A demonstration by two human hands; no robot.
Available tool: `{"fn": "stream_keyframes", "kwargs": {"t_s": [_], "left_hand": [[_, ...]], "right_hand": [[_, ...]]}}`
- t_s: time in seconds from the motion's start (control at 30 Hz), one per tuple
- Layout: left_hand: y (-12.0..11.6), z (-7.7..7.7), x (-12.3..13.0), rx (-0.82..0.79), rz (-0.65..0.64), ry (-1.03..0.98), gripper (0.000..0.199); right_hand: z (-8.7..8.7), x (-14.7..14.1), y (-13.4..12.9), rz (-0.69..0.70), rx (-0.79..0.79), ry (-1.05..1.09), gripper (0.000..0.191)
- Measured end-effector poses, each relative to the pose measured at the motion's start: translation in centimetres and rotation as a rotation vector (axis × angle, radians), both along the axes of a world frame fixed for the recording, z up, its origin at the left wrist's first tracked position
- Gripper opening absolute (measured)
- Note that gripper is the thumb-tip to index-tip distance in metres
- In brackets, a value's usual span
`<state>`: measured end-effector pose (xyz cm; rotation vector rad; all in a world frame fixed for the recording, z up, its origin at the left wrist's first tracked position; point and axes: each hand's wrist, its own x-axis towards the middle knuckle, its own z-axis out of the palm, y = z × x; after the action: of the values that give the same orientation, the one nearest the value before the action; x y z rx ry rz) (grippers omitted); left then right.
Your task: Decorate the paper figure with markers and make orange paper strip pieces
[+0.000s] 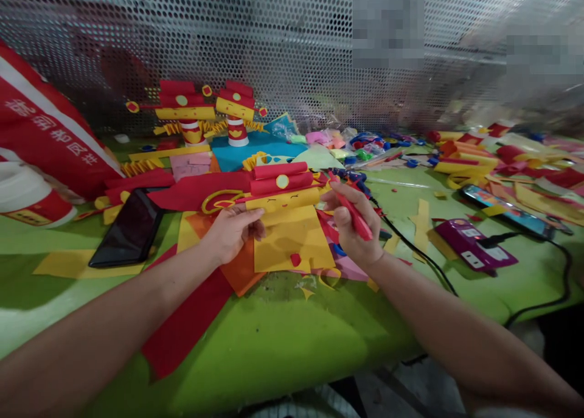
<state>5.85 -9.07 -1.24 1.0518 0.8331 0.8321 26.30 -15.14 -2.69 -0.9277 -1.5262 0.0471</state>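
A paper figure (283,200) with a red hat and a yellow face with drawn eyes lies over a yellow sheet (292,241). My left hand (235,230) pinches the left end of its yellow face. In my right hand (358,226) is a red pen (352,211), slanting up to the left, its upper end near the right side of the hat. A small red paper piece (295,259) rests on the yellow sheet. Orange paper (244,269) and a long red strip (194,323) lie beneath and to the left.
Two finished-looking paper figures (185,112) stand at the back left. A black phone (128,226) and white cup (27,193) are left. On the right are a purple power bank (474,244), another phone (506,211), cables and paper scraps. A perforated metal panel (292,53) rises behind.
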Motion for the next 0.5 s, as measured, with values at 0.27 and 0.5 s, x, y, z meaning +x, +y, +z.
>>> {"fn": "stream_keyframes", "kwargs": {"t_s": [0.27, 0.5], "left_hand": [[0.09, -0.52, 0.15, 0.044, 0.029, -0.025, 0.011], [0.05, -0.87, 0.35, 0.075, 0.07, -0.011, 0.014]], "right_hand": [[0.45, 0.0, -0.57, -0.018, -0.004, -0.094, 0.038], [0.73, -0.1, -0.58, -0.023, -0.011, -0.08, 0.041]]}}
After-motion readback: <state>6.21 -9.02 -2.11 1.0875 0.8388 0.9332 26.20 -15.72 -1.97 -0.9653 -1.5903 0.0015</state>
